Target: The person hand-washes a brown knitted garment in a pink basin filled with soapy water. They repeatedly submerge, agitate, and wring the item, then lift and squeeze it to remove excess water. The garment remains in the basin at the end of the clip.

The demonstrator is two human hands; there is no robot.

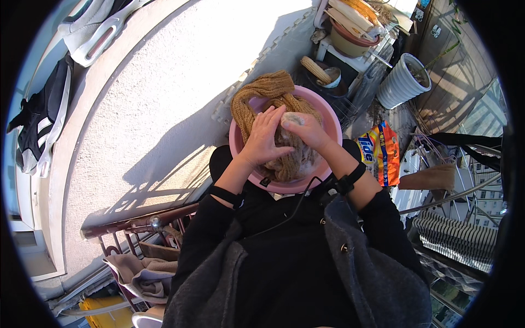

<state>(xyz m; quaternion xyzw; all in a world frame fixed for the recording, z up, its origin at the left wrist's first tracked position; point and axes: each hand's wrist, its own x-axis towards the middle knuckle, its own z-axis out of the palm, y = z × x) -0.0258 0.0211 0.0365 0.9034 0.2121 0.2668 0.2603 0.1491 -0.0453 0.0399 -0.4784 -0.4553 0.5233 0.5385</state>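
A pink basin (333, 117) sits in front of me with a brown knitted garment (267, 86) bunched inside it. One fold of the knit hangs over the basin's far left rim, and whitish suds (310, 164) show on its right part. My left hand (266, 138) lies over the garment, fingers stretched out and thumb apart. Beside it, my right hand (309, 131) is closed on a pale, soapy-looking lump (293, 117); whether this is soap or cloth, I cannot tell. The hands nearly meet over the middle of the basin.
Right of the basin stands an orange and yellow detergent bag (379, 153). Beyond it is a white ribbed pot (403, 82). A bowl (331, 77) with a corn cob (315, 71) lies farther back. Left are a white wall (164, 93), a railing (143, 223) and shoes (46, 112).
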